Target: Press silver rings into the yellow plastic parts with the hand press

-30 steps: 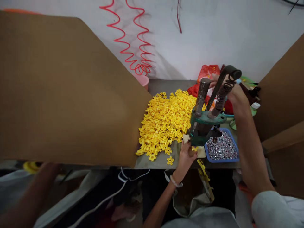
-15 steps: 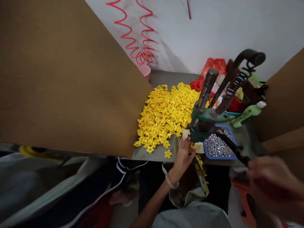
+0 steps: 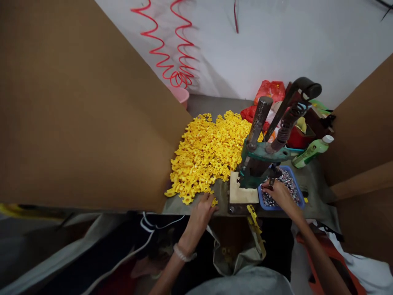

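My left hand (image 3: 201, 211) is at the table's front edge, its fingers closed on a yellow star-shaped piece (image 3: 214, 202) that shows partly beside the fingertips. A heap of the same yellow pieces (image 3: 208, 151) spreads just beyond it. My right hand (image 3: 279, 194) reaches over the blue tray (image 3: 301, 200) of small shiny bits (image 3: 287, 180). Its thumb and fingertips are pinched together; what they hold, if anything, is too small to make out. Between my hands stands a green hand press (image 3: 251, 180), with a pale block (image 3: 242, 196) at its base.
A green bottle (image 3: 311, 152) stands behind the tray. Red bags (image 3: 270, 92) lie at the back. Cardboard panels (image 3: 92, 114) flank the table. Below its edge hangs an open cloth bag (image 3: 242, 260), with a yellow-edged strip (image 3: 255, 227) beside it.
My right hand has let go of the press lever and moved left to the tray. My left hand has left the press and moved left to the yellow piece at the table edge.
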`<act>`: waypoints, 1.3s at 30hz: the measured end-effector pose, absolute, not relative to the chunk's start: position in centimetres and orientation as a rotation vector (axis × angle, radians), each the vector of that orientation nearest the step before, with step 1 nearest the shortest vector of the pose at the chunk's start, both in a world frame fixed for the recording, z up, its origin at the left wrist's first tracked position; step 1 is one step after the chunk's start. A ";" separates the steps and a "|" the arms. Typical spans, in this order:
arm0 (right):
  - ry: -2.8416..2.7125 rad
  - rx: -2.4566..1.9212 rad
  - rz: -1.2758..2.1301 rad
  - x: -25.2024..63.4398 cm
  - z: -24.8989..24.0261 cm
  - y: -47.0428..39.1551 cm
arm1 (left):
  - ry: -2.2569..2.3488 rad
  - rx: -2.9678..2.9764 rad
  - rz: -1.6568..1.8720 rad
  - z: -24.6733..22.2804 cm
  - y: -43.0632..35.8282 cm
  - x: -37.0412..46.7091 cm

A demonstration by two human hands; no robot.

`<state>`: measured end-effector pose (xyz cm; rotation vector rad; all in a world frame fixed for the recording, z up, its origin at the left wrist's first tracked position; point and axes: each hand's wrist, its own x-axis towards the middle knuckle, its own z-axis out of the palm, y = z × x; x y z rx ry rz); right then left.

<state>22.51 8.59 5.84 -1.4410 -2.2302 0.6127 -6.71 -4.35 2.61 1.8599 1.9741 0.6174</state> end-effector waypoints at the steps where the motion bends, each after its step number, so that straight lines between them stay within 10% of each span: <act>1: -2.247 -1.441 0.614 22.4 5.6 8.4 | 1.947 1.850 0.701 2.5 -4.1 -6.6; 21: -2.036 -1.494 0.692 22.4 5.3 7.7 | 1.780 1.982 1.299 1.0 0.3 -0.2; 39: -1.687 -1.375 1.520 15.7 6.6 5.5 | 1.651 1.966 1.254 1.6 -0.9 1.6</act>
